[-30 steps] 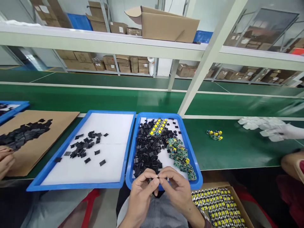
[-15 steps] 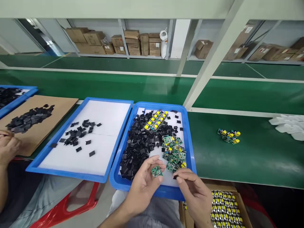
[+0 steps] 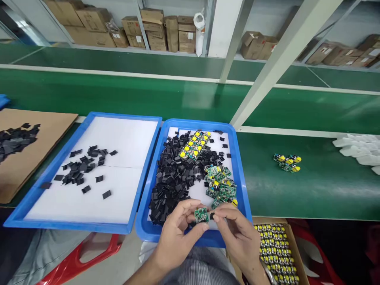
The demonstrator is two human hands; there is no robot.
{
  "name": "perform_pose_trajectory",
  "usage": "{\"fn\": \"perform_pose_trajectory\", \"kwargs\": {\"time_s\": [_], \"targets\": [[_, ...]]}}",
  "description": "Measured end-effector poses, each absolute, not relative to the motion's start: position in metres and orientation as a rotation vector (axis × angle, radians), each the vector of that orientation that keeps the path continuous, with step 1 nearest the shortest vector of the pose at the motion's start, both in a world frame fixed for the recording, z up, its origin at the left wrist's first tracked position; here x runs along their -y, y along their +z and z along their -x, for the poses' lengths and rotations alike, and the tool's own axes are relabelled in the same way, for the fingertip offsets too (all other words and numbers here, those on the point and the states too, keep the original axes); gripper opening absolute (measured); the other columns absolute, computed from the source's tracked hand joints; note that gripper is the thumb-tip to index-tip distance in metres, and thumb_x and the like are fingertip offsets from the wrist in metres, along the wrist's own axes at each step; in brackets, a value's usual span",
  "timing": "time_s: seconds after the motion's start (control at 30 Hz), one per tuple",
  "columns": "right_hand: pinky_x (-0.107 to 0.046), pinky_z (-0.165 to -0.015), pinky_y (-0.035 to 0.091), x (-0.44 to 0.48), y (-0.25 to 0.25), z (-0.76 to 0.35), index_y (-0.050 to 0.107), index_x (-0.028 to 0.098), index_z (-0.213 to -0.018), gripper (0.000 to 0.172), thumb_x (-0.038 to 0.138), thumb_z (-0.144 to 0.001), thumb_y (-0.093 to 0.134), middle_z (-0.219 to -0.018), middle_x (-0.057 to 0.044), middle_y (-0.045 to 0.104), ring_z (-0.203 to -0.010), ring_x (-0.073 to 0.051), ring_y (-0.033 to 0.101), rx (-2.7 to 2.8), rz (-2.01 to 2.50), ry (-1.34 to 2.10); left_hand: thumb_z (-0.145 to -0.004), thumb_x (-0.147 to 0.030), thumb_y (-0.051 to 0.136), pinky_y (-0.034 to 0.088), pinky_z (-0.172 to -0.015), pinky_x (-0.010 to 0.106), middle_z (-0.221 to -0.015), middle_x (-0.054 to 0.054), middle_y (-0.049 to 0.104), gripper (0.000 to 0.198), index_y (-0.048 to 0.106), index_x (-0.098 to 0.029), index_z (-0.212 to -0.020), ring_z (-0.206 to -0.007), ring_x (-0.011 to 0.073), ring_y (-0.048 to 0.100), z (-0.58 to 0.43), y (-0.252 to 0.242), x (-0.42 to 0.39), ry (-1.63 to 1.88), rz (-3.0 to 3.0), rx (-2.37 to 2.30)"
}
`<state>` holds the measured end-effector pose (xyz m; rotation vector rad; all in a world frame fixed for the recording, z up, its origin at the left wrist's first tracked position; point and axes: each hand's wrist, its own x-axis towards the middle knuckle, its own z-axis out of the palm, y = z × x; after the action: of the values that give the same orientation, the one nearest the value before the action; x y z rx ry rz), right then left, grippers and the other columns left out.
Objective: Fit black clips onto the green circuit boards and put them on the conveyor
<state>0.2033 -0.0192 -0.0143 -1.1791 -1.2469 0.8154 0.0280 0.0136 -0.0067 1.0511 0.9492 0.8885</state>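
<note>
My left hand (image 3: 181, 233) grips a small green circuit board (image 3: 201, 215) by its edges, over the near side of a blue tray (image 3: 244, 186). Close to the board's right edge, my right hand (image 3: 237, 233) pinches a small black piece (image 3: 211, 216) between thumb and fingertips; whether the two touch, I cannot tell. The tray holds a heap of black pieces (image 3: 169, 186) on the left and a pile of green circuit boards (image 3: 222, 186) on the right. A panel of boards with yellow parts (image 3: 196, 145) lies on the black heap.
Left of my tray stands another blue tray (image 3: 145, 166) with scattered black pieces (image 3: 78, 170). Beyond it, brown cardboard (image 3: 56, 118) carries more. Some yellow-topped boards (image 3: 287, 162) lie on the green bench (image 3: 314, 194). Below it sits a box of yellow-topped boards (image 3: 276, 249). A slanted post (image 3: 282, 59) rises behind.
My hands have come closer together, bringing the black piece near the board. The view has shifted, and the neighbouring person's hand at the left has left the picture.
</note>
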Motion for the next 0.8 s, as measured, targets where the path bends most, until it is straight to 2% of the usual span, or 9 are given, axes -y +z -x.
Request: {"fn": "perform_pose_trajectory", "kwargs": {"time_s": [0.07, 0.17, 0.23, 0.33, 0.43, 0.63, 0.8], "targets": [[-0.029, -0.075, 0.059, 0.021, -0.014, -0.196, 0.072, 0.025, -0.107, 0.026, 0.004, -0.095, 0.065, -0.093, -0.005, 0.072, -0.089, -0.018, 0.069, 1.259, 1.17, 0.814, -0.092, -0.022, 0.076, 0.06, -0.097, 0.029, -0.119, 0.008, 0.075, 0.034, 0.066, -0.024, -0.124, -0.11, 0.0209, 0.074, -0.021, -0.008, -0.012, 0.883, -1.061, -0.945], [-0.029, -0.076, 0.058, 0.023, -0.017, -0.183, 0.072, 0.026, -0.109, 0.027, 0.004, -0.095, 0.065, -0.092, -0.003, 0.071, -0.088, -0.017, 0.068, 1.247, 1.152, 0.817, -0.098, -0.021, 0.069, 0.056, -0.108, 0.032, -0.137, 0.009, 0.068, 0.027, 0.069, -0.026, -0.124, -0.124, 0.0223, 0.069, -0.012, -0.007, -0.008, 0.913, -1.077, -0.864], [-0.03, -0.079, 0.058, 0.023, -0.018, -0.176, 0.072, 0.027, -0.109, 0.026, 0.005, -0.096, 0.065, -0.094, -0.003, 0.071, -0.09, -0.017, 0.069, 1.232, 1.149, 0.836, -0.1, -0.018, 0.065, 0.054, -0.111, 0.032, -0.141, 0.008, 0.066, 0.024, 0.072, -0.028, -0.121, -0.128, 0.022, 0.067, -0.005, -0.006, -0.005, 0.941, -1.084, -0.813], [-0.032, -0.083, 0.058, 0.024, -0.017, -0.167, 0.073, 0.027, -0.108, 0.025, 0.007, -0.096, 0.065, -0.099, -0.004, 0.072, -0.094, -0.019, 0.069, 1.221, 1.155, 0.882, -0.099, -0.014, 0.066, 0.056, -0.109, 0.032, -0.136, 0.007, 0.07, 0.032, 0.071, -0.031, -0.126, -0.125, 0.0212, 0.069, 0.003, -0.008, -0.001, 0.971, -1.075, -0.793], [-0.031, -0.079, 0.057, 0.025, -0.012, -0.162, 0.075, 0.029, -0.105, 0.023, 0.009, -0.096, 0.066, -0.099, -0.004, 0.071, -0.093, -0.018, 0.069, 1.204, 1.168, 0.918, -0.096, -0.013, 0.069, 0.058, -0.107, 0.033, -0.132, 0.008, 0.071, 0.043, 0.068, -0.033, -0.134, -0.125, 0.023, 0.069, 0.009, -0.01, 0.0, 0.974, -1.115, -0.799], [-0.027, -0.068, 0.053, 0.027, -0.005, -0.163, 0.076, 0.028, -0.1, 0.018, 0.013, -0.094, 0.07, -0.084, 0.0, 0.067, -0.076, -0.014, 0.064, 1.16, 1.236, 0.907, -0.091, -0.01, 0.074, 0.061, -0.1, 0.027, -0.128, 0.007, 0.073, 0.04, 0.075, -0.031, -0.124, -0.119, 0.0206, 0.071, 0.005, -0.012, -0.007, 0.964, -1.265, -0.881], [-0.027, -0.067, 0.051, 0.024, -0.007, -0.173, 0.074, 0.027, -0.103, 0.018, 0.012, -0.097, 0.067, -0.084, 0.001, 0.065, -0.076, -0.014, 0.063, 1.188, 1.263, 0.869, -0.09, -0.009, 0.075, 0.063, -0.095, 0.026, -0.127, 0.006, 0.073, 0.042, 0.075, -0.034, -0.124, -0.116, 0.02, 0.073, -0.001, -0.013, -0.018, 0.904, -1.388, -0.92]]}}
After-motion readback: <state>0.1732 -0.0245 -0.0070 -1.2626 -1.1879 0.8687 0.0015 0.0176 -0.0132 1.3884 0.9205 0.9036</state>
